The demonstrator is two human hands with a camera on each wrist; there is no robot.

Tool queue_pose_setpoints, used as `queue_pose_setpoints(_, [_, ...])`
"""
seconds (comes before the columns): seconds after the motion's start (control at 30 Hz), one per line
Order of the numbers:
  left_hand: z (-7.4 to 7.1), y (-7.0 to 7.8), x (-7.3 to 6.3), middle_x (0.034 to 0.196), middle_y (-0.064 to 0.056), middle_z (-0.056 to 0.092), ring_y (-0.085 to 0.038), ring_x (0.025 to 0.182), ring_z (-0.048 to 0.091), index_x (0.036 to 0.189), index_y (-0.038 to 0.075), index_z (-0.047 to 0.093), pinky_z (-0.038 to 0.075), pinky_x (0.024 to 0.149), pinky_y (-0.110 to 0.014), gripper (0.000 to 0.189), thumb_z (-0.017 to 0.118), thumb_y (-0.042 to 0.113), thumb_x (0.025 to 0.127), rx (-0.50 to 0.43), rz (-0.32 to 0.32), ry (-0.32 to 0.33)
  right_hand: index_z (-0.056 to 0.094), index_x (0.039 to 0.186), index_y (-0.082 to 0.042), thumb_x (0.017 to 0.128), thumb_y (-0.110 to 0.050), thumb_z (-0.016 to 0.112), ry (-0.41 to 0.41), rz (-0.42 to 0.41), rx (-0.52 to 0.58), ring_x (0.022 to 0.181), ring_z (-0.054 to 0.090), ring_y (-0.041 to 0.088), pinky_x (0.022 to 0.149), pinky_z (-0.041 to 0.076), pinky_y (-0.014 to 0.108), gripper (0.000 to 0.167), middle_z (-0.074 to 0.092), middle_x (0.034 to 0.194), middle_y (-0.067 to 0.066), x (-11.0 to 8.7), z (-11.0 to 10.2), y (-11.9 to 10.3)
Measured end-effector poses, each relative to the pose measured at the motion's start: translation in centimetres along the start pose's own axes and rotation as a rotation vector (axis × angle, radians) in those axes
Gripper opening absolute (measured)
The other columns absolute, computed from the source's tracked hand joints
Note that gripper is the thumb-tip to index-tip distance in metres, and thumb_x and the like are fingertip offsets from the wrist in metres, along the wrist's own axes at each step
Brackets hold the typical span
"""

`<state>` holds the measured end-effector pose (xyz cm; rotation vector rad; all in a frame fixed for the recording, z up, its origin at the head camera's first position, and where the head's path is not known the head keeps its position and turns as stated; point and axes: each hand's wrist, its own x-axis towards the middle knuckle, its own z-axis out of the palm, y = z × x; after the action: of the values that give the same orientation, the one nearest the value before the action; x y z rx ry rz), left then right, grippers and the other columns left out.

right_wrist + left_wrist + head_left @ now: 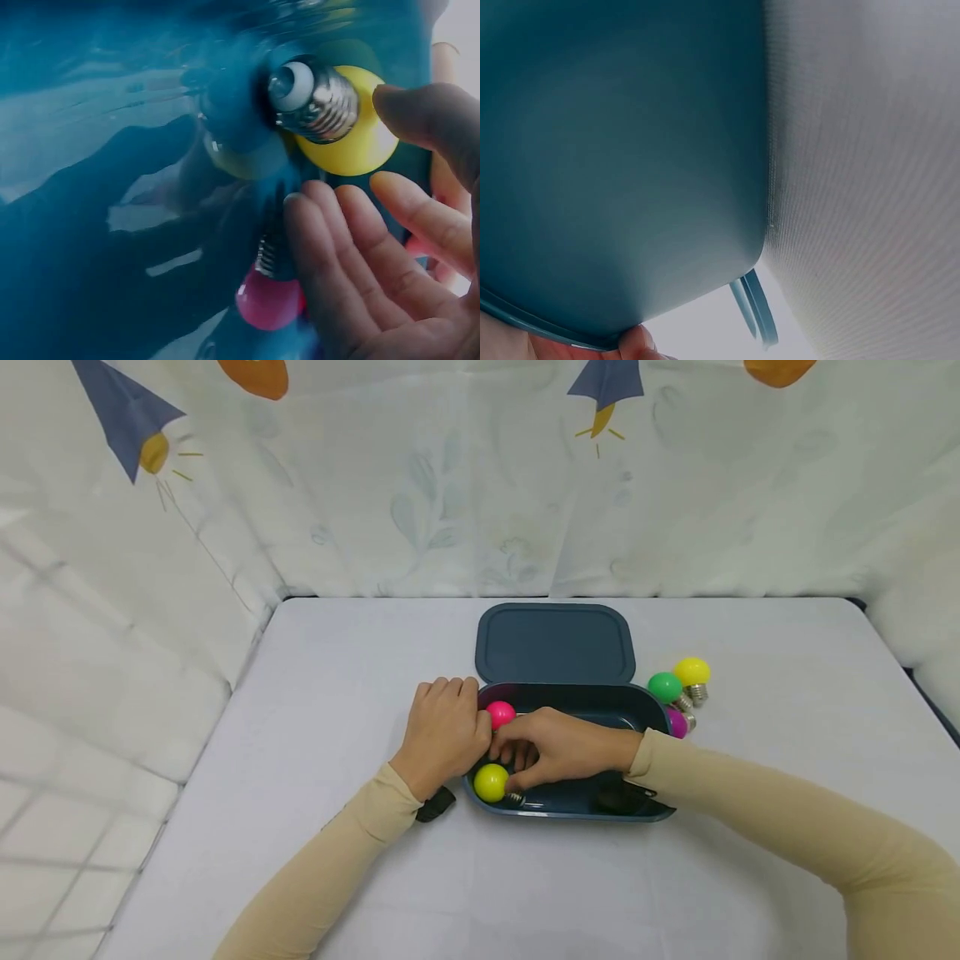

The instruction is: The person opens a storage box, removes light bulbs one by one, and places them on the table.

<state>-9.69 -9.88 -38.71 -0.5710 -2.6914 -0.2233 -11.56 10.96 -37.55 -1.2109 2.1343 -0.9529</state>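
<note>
R grip (pixel 566 743) is inside the box (pixel 577 697), approx. ctr of frame: thumb & fingers apart, clamped on nothing. Thumb tip is right at the yellow bulb (pixel 491 782), which lies in the box's lower L corner, metal base pointing R; can't tell if they're touching. Pink bulb (pixel 501 713) is in the upper L corner, base mostly hidden. L grip (pixel 446 722) is clamped on the box's L rim, prob. to steady it.

Step in hand looks like arranging bulbs at the L end, 2 in so far. Next move prob. calls for R grip to lift clear w/o rolling the yellow one, then go R for another: green bulb (pixel 663 687), outer yellow bulb (pixel 692 671) & purple bulb (pixel 677 722) are on the tabletop (pixel 480 893) by the box's R end, ctr-R of frame. Lid (pixel 555 643) lies flat, upper ctr, just behind the box; prob. goes on last.
</note>
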Motion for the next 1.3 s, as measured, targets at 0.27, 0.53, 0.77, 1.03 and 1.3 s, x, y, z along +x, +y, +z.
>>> queue_pose_setpoints(0.27, [-0.12,0.0,-0.01,0.065,-0.006,0.052,-0.023,0.064,0.049,0.077,0.007,0.053,0.035,0.064,-0.036,0.015,0.053,0.015,0.09,0.0,-0.006,-0.02,0.069,0.118,-0.009,0.087,-0.023,0.083,-0.033,0.015,0.079,0.084,0.071,0.0,0.081,0.06,0.019,0.037,0.077,0.107,0.002,0.13,0.18,0.08])
queue_pose_setpoints(0.53, [-0.21,0.1,-0.06,0.064,-0.005,0.049,-0.022,0.063,0.046,0.076,0.007,0.052,0.034,0.064,-0.035,0.014,0.053,0.014,0.089,-0.014,-0.011,-0.022,0.067,0.119,-0.008,0.082,-0.018,0.087,-0.075,0.034,0.124,0.085,0.071,0.0,0.081,0.06,0.019,0.043,0.074,0.11,0.004,0.43,0.67,0.14])
queue_pose_setpoints(0.77, [-0.23,0.09,-0.02,0.066,-0.006,0.05,-0.022,0.065,0.047,0.078,0.007,0.052,0.034,0.065,-0.035,0.014,0.053,0.015,0.089,-0.021,-0.02,-0.032,0.067,0.119,-0.009,0.081,-0.017,0.087,-0.1,0.048,0.146,0.087,0.072,0.005,0.082,0.06,0.02,0.043,0.073,0.111,0.004,0.47,0.63,0.18])
queue_pose_setpoints(1.03, [-0.37,0.07,-0.1,0.065,-0.005,0.049,-0.022,0.064,0.046,0.077,0.007,0.051,0.032,0.064,-0.035,0.015,0.053,0.015,0.089,-0.019,-0.014,-0.009,0.066,0.119,-0.011,0.082,-0.013,0.085,-0.126,0.056,0.138,0.088,0.071,0.006,0.082,0.06,0.02,0.042,0.072,0.112,0.003,0.44,0.53,-0.13])
queue_pose_setpoints(1.3, [-0.31,0.13,-0.21,0.065,-0.005,0.05,-0.022,0.064,0.046,0.076,0.007,0.052,0.034,0.065,-0.035,0.015,0.053,0.015,0.089,-0.019,-0.013,0.0,0.066,0.119,-0.011,0.083,-0.012,0.084,-0.141,0.054,0.129,0.089,0.07,0.006,0.082,0.06,0.02,0.041,0.071,0.114,0.004,0.19,0.38,-0.5])
